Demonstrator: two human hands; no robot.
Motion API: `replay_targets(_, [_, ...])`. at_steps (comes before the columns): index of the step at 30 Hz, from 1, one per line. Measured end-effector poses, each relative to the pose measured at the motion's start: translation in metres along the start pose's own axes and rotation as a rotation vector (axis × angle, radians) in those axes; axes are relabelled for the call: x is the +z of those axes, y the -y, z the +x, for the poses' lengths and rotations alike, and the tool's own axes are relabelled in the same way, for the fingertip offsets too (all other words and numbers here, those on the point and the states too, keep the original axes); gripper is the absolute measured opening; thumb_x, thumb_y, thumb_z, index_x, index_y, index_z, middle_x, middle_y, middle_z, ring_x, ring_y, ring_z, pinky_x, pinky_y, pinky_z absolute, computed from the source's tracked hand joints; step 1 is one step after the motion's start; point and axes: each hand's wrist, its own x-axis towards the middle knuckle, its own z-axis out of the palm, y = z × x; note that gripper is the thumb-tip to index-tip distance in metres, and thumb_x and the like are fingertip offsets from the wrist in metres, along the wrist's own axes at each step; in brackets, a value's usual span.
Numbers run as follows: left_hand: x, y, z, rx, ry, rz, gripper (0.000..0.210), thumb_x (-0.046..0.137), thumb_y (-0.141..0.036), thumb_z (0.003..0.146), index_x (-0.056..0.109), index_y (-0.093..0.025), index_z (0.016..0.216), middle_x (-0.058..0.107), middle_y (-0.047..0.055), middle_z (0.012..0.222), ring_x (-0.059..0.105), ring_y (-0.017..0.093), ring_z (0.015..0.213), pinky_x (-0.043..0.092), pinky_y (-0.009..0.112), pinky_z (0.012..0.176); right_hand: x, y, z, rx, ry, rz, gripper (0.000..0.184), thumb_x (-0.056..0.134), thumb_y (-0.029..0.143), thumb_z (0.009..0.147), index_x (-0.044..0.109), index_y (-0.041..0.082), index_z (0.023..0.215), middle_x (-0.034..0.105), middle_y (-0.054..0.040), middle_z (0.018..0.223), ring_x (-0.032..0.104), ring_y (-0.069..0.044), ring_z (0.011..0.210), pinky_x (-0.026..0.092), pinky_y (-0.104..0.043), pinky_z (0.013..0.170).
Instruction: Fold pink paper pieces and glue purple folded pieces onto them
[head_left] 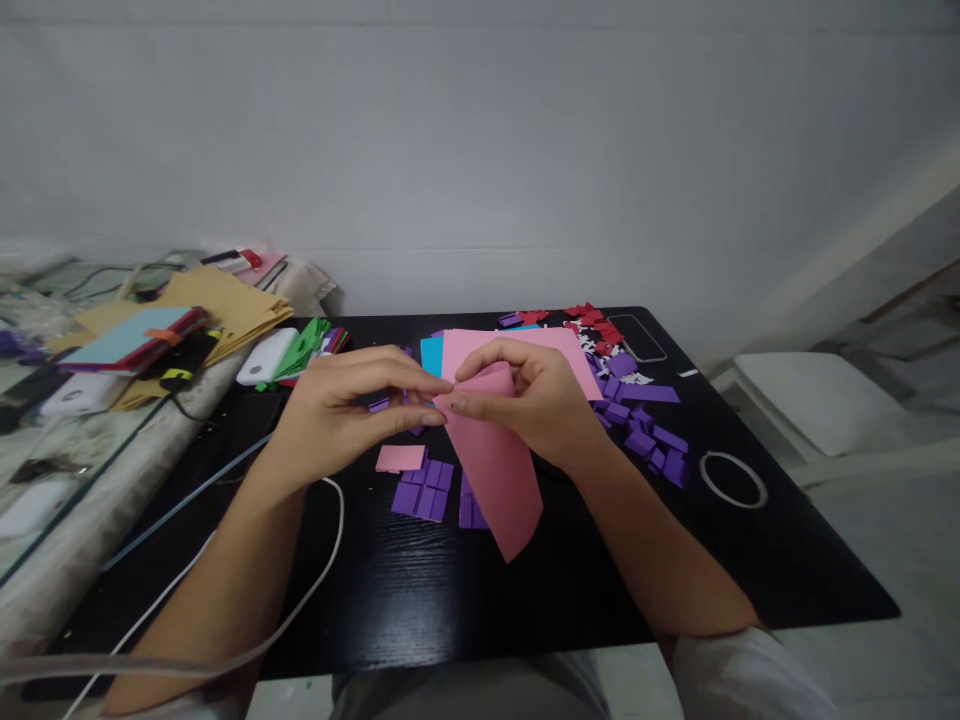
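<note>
A strip of pink paper (499, 470) is held up over the table, its upper end curled over and its lower end hanging down. My right hand (536, 400) is closed on that upper end, thumb in front. At its left edge, my left hand (352, 405) pinches the paper's corner between thumb and fingers. Below lie folded purple paper pieces (424, 490) in a block, with a small pink paper rectangle (400, 458) beside them. Behind my hands rests a larger pink sheet (559, 350) over a blue sheet (432, 355).
On the black table (390, 600), purple pieces (645, 430) and red scraps (592, 325) lie to the right, near a clear ring (733, 480). A white cable (330, 560) crosses the left side. Brown envelopes (225, 310) and a notebook (127, 340) are piled farther left. A white stool (799, 400) stands at right.
</note>
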Motion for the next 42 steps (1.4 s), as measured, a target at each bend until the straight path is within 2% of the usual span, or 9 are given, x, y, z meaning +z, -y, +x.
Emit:
replay_targets(19, [0.0000, -0.0027, 0.0010, -0.007, 0.003, 0.002, 0.019, 0.084, -0.025, 0.087, 0.083, -0.025, 0.106, 0.080, 0.004, 0.085, 0.073, 0.014, 0.073, 0.059, 0.024, 0.066, 0.0003, 0.0012, -0.0009, 0.023, -0.009, -0.006, 0.025, 0.094, 0.033, 0.069, 0.076, 0.021, 0.084, 0.075, -0.0017, 0.087, 0.068, -0.017, 0.082, 0.056, -0.031, 0.072])
replay_targets(27, [-0.0019, -0.0005, 0.0018, 0.016, -0.030, 0.032, 0.021, 0.082, -0.021, 0.088, 0.083, -0.027, 0.108, 0.082, 0.003, 0.089, 0.074, 0.015, 0.077, 0.059, 0.024, 0.068, -0.0024, 0.0005, 0.0005, 0.014, -0.038, -0.018, 0.027, 0.094, 0.036, 0.069, 0.077, 0.022, 0.083, 0.075, -0.0018, 0.091, 0.069, -0.018, 0.088, 0.057, -0.033, 0.081])
replay_targets(42, [-0.0021, -0.0019, 0.0031, 0.043, -0.013, 0.055, 0.014, 0.081, -0.022, 0.089, 0.083, -0.025, 0.103, 0.082, 0.003, 0.087, 0.074, 0.014, 0.076, 0.060, 0.024, 0.068, -0.0014, 0.0011, 0.0000, 0.045, -0.021, -0.015, 0.026, 0.094, 0.035, 0.068, 0.077, 0.022, 0.082, 0.076, -0.0021, 0.090, 0.069, -0.018, 0.085, 0.057, -0.032, 0.077])
